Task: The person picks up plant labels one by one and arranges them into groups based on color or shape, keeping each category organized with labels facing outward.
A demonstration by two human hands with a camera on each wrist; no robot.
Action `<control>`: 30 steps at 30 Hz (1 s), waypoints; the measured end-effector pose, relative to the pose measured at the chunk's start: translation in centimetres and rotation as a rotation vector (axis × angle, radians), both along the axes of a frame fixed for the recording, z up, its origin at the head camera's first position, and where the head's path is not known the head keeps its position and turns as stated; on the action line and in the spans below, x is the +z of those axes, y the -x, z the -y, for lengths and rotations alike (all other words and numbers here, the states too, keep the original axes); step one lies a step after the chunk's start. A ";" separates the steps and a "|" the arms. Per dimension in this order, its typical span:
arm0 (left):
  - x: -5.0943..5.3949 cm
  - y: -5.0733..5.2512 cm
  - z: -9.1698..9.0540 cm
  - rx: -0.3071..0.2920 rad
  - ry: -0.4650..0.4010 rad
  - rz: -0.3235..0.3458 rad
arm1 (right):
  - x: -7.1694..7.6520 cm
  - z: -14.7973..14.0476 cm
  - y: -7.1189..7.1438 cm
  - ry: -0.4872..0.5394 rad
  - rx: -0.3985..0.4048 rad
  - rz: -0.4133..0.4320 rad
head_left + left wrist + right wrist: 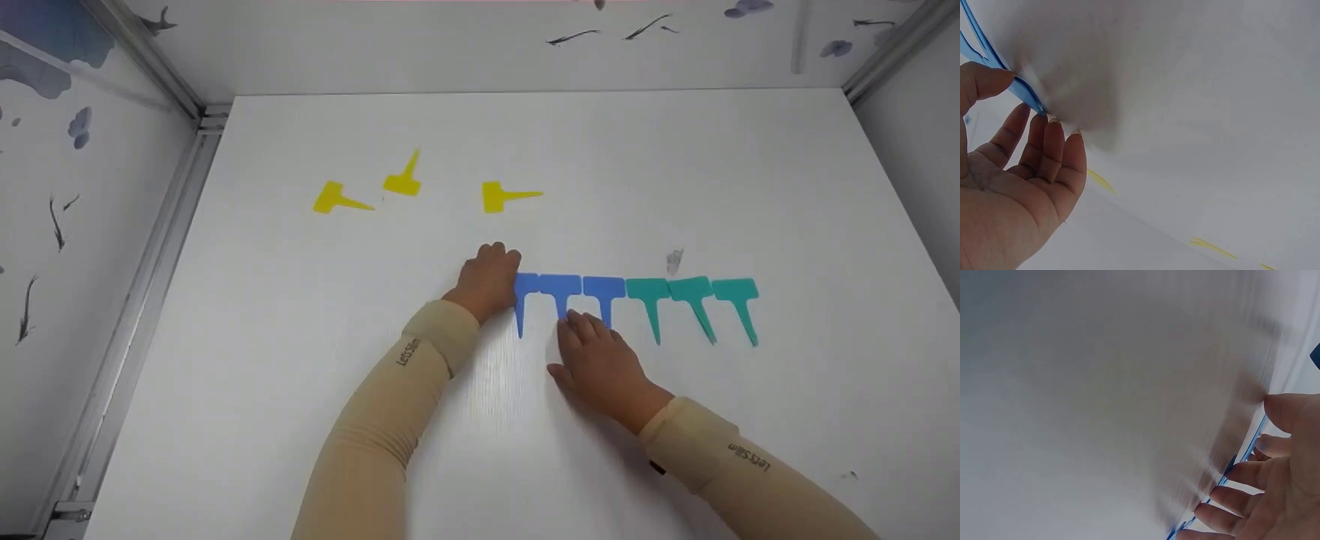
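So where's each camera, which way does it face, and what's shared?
Head: on the person's head, looking forward and down at the white table, blue tags, green tags and yellow tags; left hand, right hand and sleeves show.
Left wrist: worn there, looking at the left hand, alone in view, pinching an end blue tag.
Right wrist: worn there, looking at the right hand by the blue tags; apparently left hand fingers beyond.
Head and left wrist share yellow tags.
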State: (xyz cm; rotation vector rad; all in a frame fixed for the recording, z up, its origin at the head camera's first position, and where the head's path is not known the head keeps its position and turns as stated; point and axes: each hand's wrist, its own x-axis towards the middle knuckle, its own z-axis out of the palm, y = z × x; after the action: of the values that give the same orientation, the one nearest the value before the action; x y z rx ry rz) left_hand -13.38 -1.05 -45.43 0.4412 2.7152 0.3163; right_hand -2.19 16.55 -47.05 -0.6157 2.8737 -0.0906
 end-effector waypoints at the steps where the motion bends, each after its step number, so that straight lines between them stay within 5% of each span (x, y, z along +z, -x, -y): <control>1: 0.0 0.0 0.1 -0.005 -0.002 -0.006 | 0.0 0.0 0.0 0.002 -0.001 0.003; 30: -0.2 -0.8 1.8 0.040 -0.074 -0.003 | 0.4 -0.8 -0.2 0.083 -0.010 0.020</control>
State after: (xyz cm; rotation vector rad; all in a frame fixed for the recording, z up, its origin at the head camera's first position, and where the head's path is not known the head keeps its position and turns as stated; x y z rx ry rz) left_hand -12.63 -2.81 -45.65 0.4085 2.7246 0.4281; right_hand -1.97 17.35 -46.69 -0.6120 2.8655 -0.2169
